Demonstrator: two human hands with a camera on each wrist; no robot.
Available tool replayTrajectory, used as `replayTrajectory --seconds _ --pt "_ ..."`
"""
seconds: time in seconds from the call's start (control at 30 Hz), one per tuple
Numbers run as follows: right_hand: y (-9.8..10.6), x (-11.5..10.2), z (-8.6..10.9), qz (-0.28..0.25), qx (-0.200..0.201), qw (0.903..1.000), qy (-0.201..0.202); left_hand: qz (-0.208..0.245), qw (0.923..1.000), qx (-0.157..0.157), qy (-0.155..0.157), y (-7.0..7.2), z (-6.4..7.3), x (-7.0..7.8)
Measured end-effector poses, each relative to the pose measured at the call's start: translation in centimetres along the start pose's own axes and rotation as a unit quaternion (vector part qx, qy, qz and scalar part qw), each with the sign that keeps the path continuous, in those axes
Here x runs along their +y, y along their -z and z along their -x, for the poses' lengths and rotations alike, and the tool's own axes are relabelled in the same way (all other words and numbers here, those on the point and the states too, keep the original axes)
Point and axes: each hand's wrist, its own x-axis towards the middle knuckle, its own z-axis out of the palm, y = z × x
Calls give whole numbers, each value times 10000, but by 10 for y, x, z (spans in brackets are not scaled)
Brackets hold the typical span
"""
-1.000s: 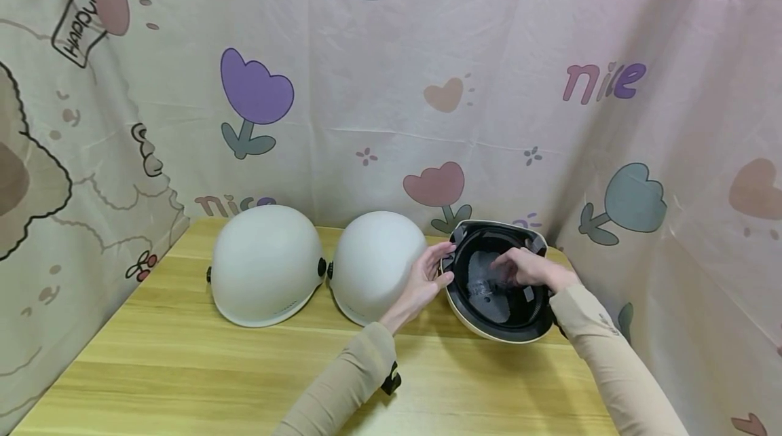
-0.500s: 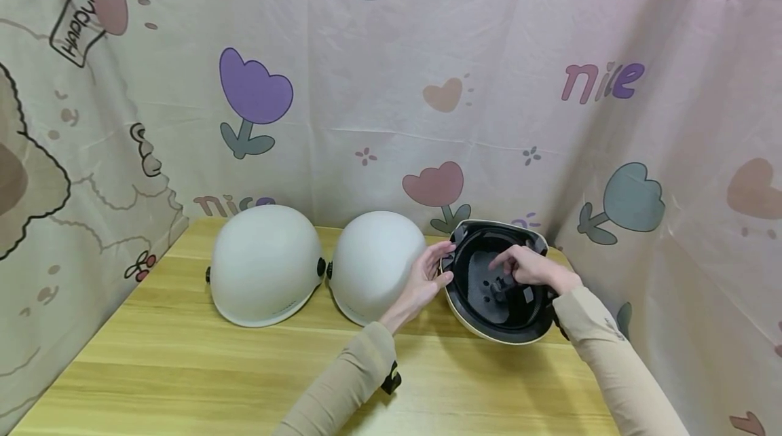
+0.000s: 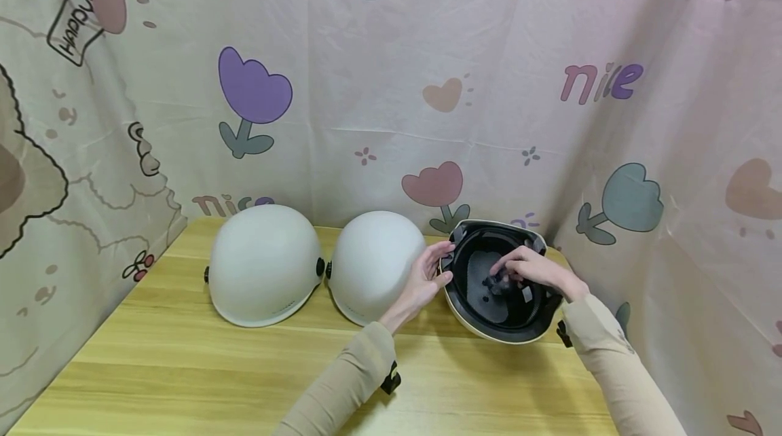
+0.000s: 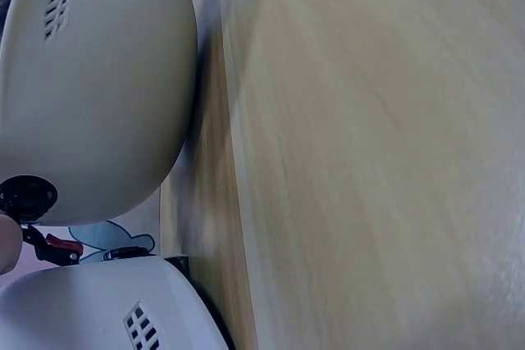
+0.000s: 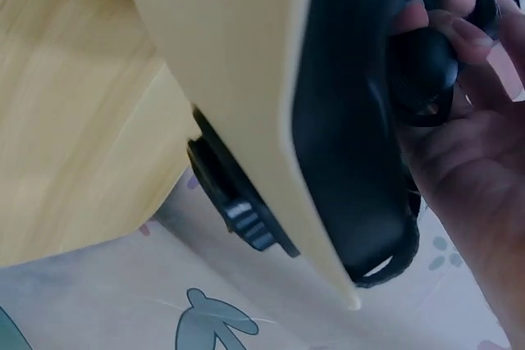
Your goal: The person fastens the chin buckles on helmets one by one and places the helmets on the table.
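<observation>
An upturned cream helmet [image 3: 482, 333] lies at the right in the head view, its black lining facing up. My left hand [image 3: 421, 284] holds its left rim, fingers and thumb spread along the edge. My right hand [image 3: 530, 266] reaches inside, its fingers on a black strap bundle [image 3: 496, 283] at the bottom of the shell. In the right wrist view, curled fingers hold a rounded black piece [image 5: 422, 67] of that bundle. A red-and-black buckle [image 4: 59, 247] hangs beside the helmets in the left wrist view. Most of the left hand is hidden there.
Two white helmets, the left one [image 3: 265, 266] and the middle one [image 3: 377, 266], stand dome up on the wooden table [image 3: 201, 382]. The middle helmet is close to my left hand. A printed curtain [image 3: 366, 49] hangs behind the table and along both sides.
The dark strap bundle, blurred a second ago, now lies distinct in the shell. My right fingers have moved down onto it, and the right wrist has shifted slightly right. The left hand stays put.
</observation>
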Motion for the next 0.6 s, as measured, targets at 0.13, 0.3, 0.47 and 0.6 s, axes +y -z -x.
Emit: replayTrajectory --seconds 0.13,0.3,0.47,0.6 --pt "-3 -1 4 182 208 9995 138 -49 10000 -24 -48 0 0 0" --pt "-6 0 8 93 425 9987 250 -188 9997 -43 -134 -1 1 0" --pt "-9 2 16 -24 611 9978 238 -462 9984 -35 -330 -2 0 -3" --pt "-11 6 20 -408 650 9968 223 -733 9963 95 -432 -3 0 -6"
